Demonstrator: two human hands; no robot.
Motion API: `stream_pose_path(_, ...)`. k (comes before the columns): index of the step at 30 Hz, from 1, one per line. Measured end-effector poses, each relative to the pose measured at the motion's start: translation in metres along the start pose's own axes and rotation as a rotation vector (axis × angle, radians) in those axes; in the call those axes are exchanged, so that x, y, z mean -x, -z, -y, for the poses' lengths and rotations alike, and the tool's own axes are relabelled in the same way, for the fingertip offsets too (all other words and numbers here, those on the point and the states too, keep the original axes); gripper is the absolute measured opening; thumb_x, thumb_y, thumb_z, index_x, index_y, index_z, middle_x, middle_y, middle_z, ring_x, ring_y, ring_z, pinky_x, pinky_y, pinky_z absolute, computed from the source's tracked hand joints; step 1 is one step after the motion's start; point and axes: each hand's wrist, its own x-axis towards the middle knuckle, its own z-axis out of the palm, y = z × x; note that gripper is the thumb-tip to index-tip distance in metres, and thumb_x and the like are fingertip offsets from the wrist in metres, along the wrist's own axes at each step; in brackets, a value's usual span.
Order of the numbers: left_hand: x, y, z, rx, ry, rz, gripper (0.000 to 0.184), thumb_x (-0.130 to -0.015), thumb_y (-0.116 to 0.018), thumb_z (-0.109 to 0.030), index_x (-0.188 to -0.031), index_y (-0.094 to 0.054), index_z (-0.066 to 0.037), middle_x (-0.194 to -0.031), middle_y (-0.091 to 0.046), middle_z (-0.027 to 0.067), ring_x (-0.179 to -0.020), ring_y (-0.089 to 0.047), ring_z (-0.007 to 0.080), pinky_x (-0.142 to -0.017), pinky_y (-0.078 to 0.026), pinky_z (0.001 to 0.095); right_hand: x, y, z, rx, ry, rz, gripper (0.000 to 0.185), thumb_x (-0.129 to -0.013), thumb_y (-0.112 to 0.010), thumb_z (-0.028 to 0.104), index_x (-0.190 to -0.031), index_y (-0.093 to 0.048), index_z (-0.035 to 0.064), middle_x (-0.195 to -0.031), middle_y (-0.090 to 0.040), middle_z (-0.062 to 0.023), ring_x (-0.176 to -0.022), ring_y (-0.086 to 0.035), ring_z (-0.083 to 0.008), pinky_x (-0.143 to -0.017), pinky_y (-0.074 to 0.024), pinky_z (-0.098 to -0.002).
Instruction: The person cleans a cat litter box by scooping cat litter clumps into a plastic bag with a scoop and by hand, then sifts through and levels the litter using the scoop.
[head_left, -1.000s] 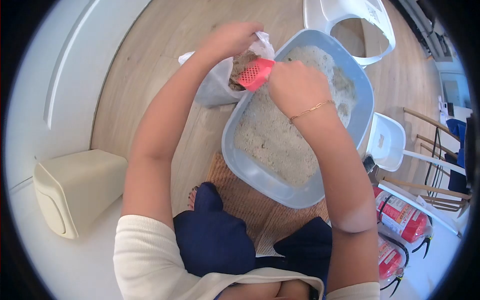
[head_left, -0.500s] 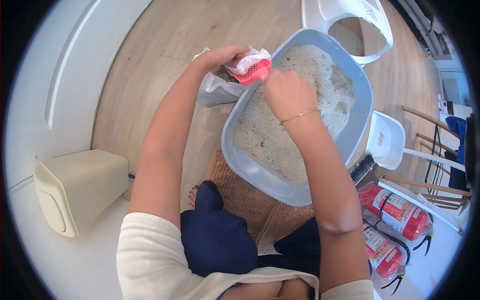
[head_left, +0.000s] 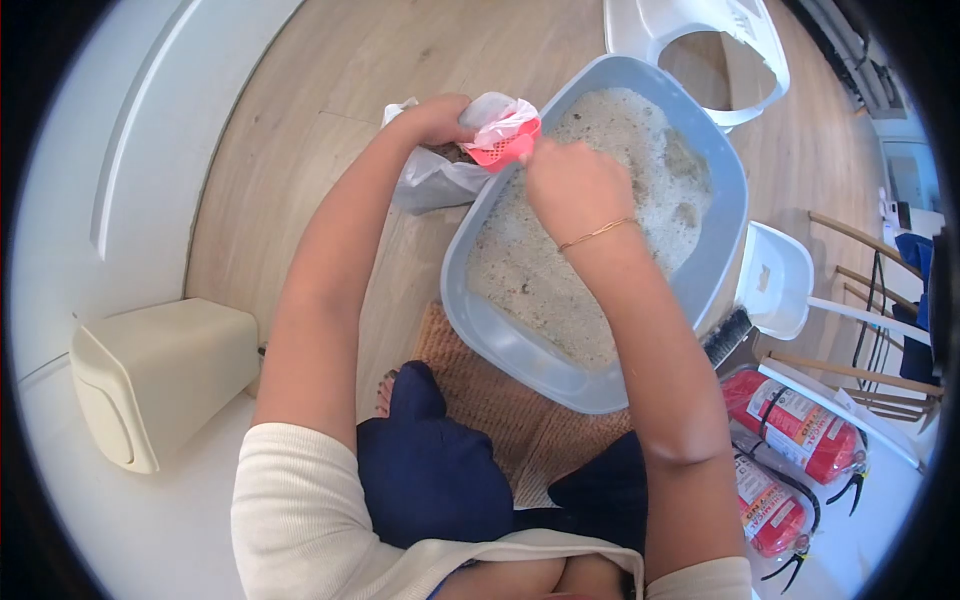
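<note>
My right hand (head_left: pixel 578 185) is closed around the handle of a pink slotted litter scoop (head_left: pixel 508 149). The scoop's head reaches over the left rim of a blue-grey litter box (head_left: pixel 460 270), into the mouth of a white plastic bag (head_left: pixel 435 185). Grey-brown clumps show faintly inside the bag. My left hand (head_left: pixel 443 120) grips the bag's upper edge, and a fold of the plastic lies over part of the scoop. Pale, grainy litter (head_left: pixel 560 270) fills the box, with darker patches toward its far right side.
A white litter box hood (head_left: pixel 640 30) rests on the floor beyond the box. To the right are a white dustpan (head_left: pixel 775 275), a dark-bristled brush (head_left: pixel 727 337) and two red fire extinguishers (head_left: pixel 800 425). A cream bin (head_left: pixel 165 380) stands left; a woven mat (head_left: pixel 480 400) lies in front of the box.
My left hand has shifted slightly left, and more of the bag's plastic now shows beside it over the scoop. The scoop and my right hand have barely moved.
</note>
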Motion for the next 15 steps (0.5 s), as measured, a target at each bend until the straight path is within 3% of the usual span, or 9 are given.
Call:
stream_pose_path(1, 0.002, -0.001, 0.001, -0.001, 0.005, 0.002, 0.049, -0.072, -0.067, -0.03, -0.108, -0.055, 0.002, -0.111, -0.056, 0.0227, -0.102, -0.055, 0.0344, -0.087, -0.043, 0.0385, 0.0, 0.001, 0.002, -0.004, 0.003, 0.002, 0.029, -0.088, -0.05, 0.028, -0.081, -0.062, 0.0032, -0.073, -0.064, -0.0184, -0.07, -0.064, -0.0345, -0.064, -0.0507, -0.0435)
stream_pose_path(3, 0.005, -0.002, 0.001, -0.045, -0.007, -0.042, 0.048, -0.078, -0.058, -0.025, -0.117, -0.05, 0.001, -0.111, -0.056, 0.0221, -0.103, -0.054, 0.035, -0.09, -0.041, 0.0377, 0.001, 0.007, 0.004, 0.019, 0.027, 0.004, 0.018, -0.079, -0.051, 0.012, -0.079, -0.067, 0.0053, -0.078, -0.066, -0.0154, -0.073, -0.066, -0.0286, -0.064, -0.0527, -0.0377)
stream_pose_path(9, 0.006, -0.008, 0.001, 0.015, 0.107, -0.148, 0.045, -0.083, -0.054, -0.027, -0.119, -0.05, -0.002, -0.111, -0.056, 0.0217, -0.104, -0.055, 0.0322, -0.09, -0.042, 0.0372, 0.004, 0.023, 0.005, 0.116, 0.055, 0.009, 0.016, -0.078, -0.053, 0.012, -0.077, -0.067, 0.0063, -0.075, -0.066, -0.0136, -0.071, -0.067, -0.0265, -0.062, -0.0528, -0.0362)
stream_pose_path(13, -0.003, 0.006, 0.002, 0.123, 0.228, -0.047, 0.046, -0.085, -0.053, -0.034, -0.122, -0.05, -0.007, -0.112, -0.057, 0.0198, -0.104, -0.056, 0.0306, -0.09, -0.042, 0.0374, 0.006, 0.029, 0.001, 0.145, 0.083, -0.023, 0.014, -0.077, -0.054, 0.013, -0.077, -0.067, 0.0067, -0.074, -0.066, -0.0131, -0.071, -0.067, -0.0257, -0.062, -0.0527, -0.0352)
stream_pose_path(15, 0.0, 0.006, 0.003, 0.504, 0.139, -0.099, 0.045, -0.086, -0.052, -0.04, -0.123, -0.052, -0.013, -0.12, -0.053, 0.017, -0.112, -0.05, 0.0293, -0.094, -0.039, 0.0384, 0.005, 0.031, -0.002, 0.152, 0.123, 0.001, 0.018, -0.08, -0.051, 0.016, -0.078, -0.064, 0.0037, -0.073, -0.064, -0.0173, -0.068, -0.065, -0.0326, -0.06, -0.0518, -0.0422)
